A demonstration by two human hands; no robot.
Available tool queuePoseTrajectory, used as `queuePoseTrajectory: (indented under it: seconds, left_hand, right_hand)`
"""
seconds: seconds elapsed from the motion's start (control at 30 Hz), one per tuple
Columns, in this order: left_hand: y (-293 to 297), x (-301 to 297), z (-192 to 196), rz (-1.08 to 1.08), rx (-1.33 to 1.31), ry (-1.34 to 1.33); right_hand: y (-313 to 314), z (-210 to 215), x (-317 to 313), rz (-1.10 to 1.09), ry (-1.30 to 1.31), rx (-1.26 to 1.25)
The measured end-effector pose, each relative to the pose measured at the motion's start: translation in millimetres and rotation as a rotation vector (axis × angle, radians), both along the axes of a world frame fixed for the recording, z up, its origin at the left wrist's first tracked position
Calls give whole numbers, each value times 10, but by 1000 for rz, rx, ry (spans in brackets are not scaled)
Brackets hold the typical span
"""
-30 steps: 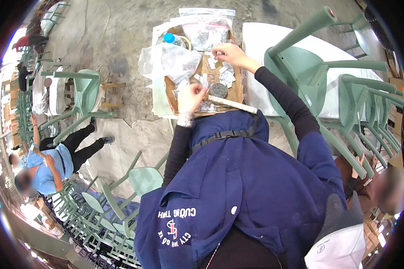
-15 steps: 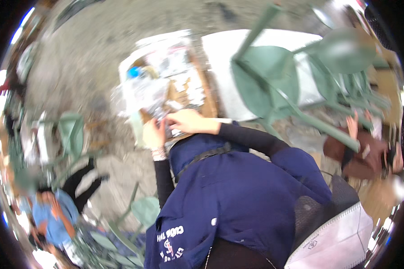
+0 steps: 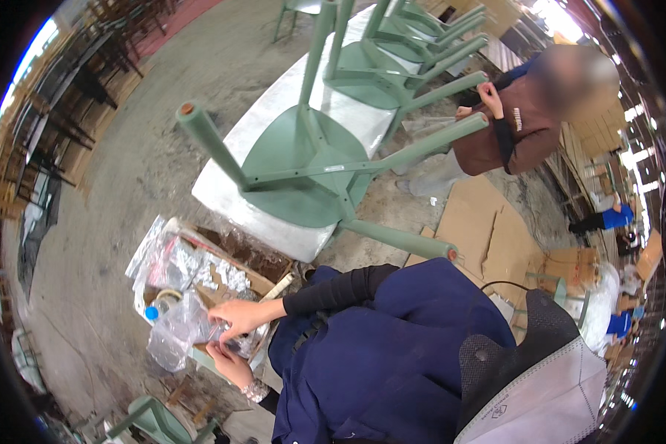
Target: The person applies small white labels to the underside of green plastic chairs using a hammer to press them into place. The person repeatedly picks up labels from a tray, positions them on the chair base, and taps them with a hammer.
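Daylight is pouring in from the upper right over a grey concrete floor (image 3: 140, 148). Green chairs (image 3: 303, 163) are lying upturned on a long white bench (image 3: 274, 126). Flattened cardboard (image 3: 488, 229) is lying on the floor beside it, and dark furniture (image 3: 59, 111) is standing along the left wall.

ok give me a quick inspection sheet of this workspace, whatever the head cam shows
surface: low cardboard tray, crowded with packets
job's things: clear plastic bag under both hands; small metal parts near the fingers, too blurred to identify
clutter: foil-like packets, blue-capped bottle
grippers: right hand reaches across onto the bag; left hand, wristwatch on it, below it; grip unclear
cables: thin black cord by the person's shoulder
surroundings: upturned green chairs on a white table, flattened cardboard on concrete floor, another person standing beyond
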State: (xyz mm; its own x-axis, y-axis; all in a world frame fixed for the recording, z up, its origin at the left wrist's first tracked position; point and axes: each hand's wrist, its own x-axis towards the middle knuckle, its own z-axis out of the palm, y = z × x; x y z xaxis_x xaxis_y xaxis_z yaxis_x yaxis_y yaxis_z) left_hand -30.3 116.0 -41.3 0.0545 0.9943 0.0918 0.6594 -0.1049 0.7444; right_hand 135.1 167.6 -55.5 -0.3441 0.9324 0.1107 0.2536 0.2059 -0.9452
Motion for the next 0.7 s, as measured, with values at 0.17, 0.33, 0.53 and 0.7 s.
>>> queuePoseTrajectory:
  seconds: [0.17, 0.33, 0.53, 0.7]
  left_hand:
    - [-33, 151, -57, 81, -69, -345]
    - [-86, 170, -67, 107, -630, -856]
    - [-86, 189, -215, 122, -567, -936]
    - [-122, 361, -187, 247, -498, -925]
  right_hand:
    - [-22, 43, 53, -67, 299, -234]
    - [-16, 81, 165, -141, 394, -311]
    - [-45, -49, 74, -217, 391, -213]
    - [-43, 5, 143, -224, 268, -268]
